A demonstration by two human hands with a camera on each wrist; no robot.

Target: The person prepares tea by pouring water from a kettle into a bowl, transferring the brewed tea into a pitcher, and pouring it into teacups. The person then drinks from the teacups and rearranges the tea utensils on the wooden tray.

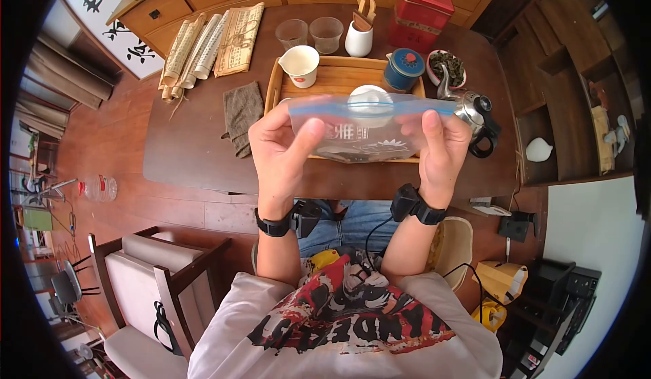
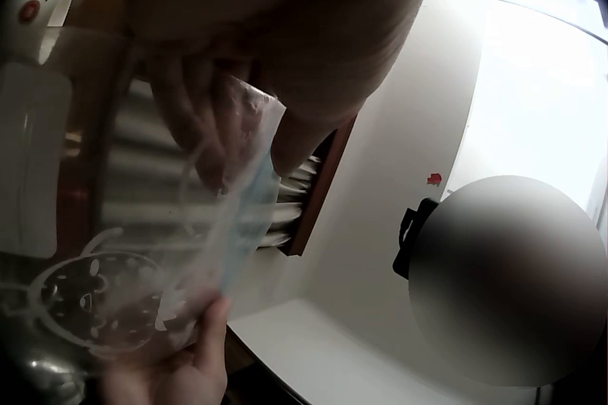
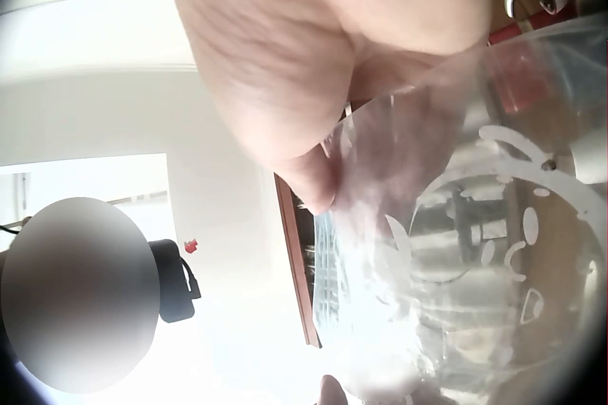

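left hand (image 1: 278,152): thumb on the near side, fingers curled behind the film; pinches one upper corner, no gap beyond the film itself.
right hand (image 1: 444,155): mirrors it at the other upper corner; nothing else seen in it.
clear zip bag (image 1: 380,138): stretched between both hands in front of the torso, seen over the near part of the tray.
blue zip strip (image 1: 325,110): top edge, running hand to hand; can't tell if parted or sealed.
bag axis: strip runs left-right across the person; body is foreshortened, so can't say which dimension is longer.
bag direction: zip edge up toward the head, body falling away below.
white print (image 3: 530,225): shows well, but which face carries it is unclear through see-through film.
weight: should be very light; contents, if any, can't tell.
stiffness: soft film, likely folds once slack; strip probably the stiffest line.
surface: glossy, likely slippery; firm thumb pinch advised.
fragility: won't shatter, could crease or stretch.
hold points: corners just under the strip, one each side.
wooden tray (image 1: 342,73): below and beyond; white pitcher (image 1: 300,65) rear left, blue teapot (image 1: 404,71) rear right.
steel kettle (image 1: 468,107): beside the tray, just beyond the right hand.
red tin (image 1: 422,16): farther back, right.
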